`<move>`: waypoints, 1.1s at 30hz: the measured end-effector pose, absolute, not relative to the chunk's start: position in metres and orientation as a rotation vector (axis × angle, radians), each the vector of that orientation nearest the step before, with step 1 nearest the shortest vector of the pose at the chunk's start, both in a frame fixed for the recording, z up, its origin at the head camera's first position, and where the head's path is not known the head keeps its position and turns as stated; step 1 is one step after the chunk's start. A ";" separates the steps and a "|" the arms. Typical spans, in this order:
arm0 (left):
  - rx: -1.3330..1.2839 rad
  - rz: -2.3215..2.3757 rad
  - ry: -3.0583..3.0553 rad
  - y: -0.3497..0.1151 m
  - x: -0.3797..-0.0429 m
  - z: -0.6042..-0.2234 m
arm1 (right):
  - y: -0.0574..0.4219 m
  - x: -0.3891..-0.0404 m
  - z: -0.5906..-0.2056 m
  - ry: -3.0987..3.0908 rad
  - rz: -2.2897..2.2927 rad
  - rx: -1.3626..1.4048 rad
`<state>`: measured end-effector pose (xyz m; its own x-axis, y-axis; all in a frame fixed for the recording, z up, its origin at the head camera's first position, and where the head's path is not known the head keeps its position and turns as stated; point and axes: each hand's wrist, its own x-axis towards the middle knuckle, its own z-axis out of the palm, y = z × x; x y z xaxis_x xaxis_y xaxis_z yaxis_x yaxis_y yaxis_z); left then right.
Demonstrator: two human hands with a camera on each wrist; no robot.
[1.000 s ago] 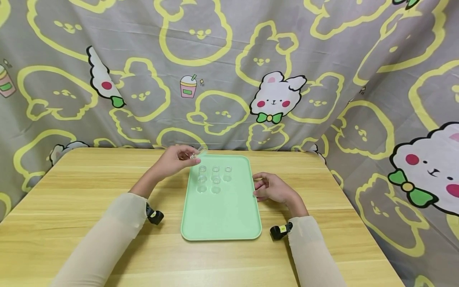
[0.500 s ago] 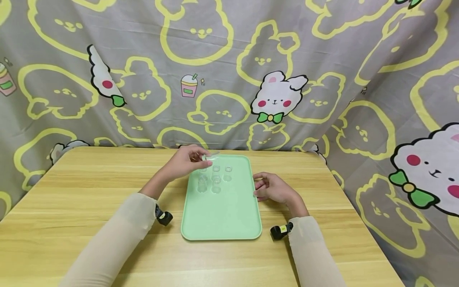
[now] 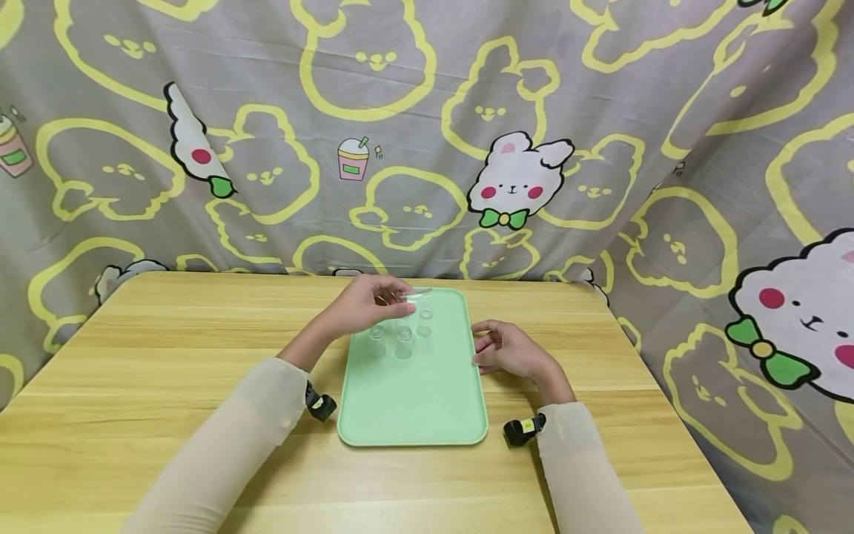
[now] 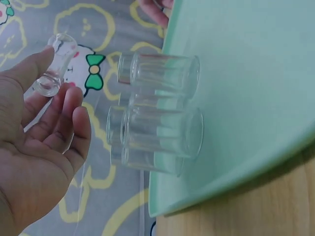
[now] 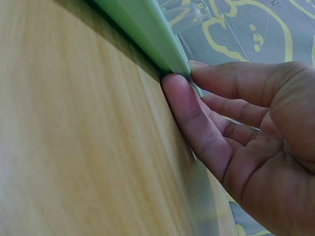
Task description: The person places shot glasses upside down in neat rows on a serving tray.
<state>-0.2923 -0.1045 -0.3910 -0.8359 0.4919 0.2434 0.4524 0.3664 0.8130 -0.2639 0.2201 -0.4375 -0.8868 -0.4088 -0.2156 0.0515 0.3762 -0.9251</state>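
Note:
My left hand point(image 3: 373, 302) is over the far part of the light green tray point(image 3: 416, 404). It pinches a small clear glass piece with a flared rounded end point(image 4: 57, 63) between thumb and fingers, above the bottles; what exactly the piece is cannot be told. Several clear glass bottles with narrow necks point(image 4: 165, 130) stand upright on the tray, partly hidden by this hand in the head view. At the tray's right edge, my right hand point(image 3: 510, 350) grips the rim point(image 5: 172, 54) between thumb and forefinger.
The tray lies on a wood-grain table point(image 3: 267, 460). Behind and to the right hangs a grey curtain point(image 3: 414, 133) with yellow outlines and cartoon animals. Each wrist carries a small black camera point(image 3: 322, 404).
My left hand has moved right over the tray with the clear glass piece in it, covering more of the far bottles. The right hand has stayed at the tray's edge.

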 end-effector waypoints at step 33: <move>0.998 1.315 2.582 -0.071 -0.288 -0.391 | 0.221 -0.267 -0.439 2.234 -1.516 -0.344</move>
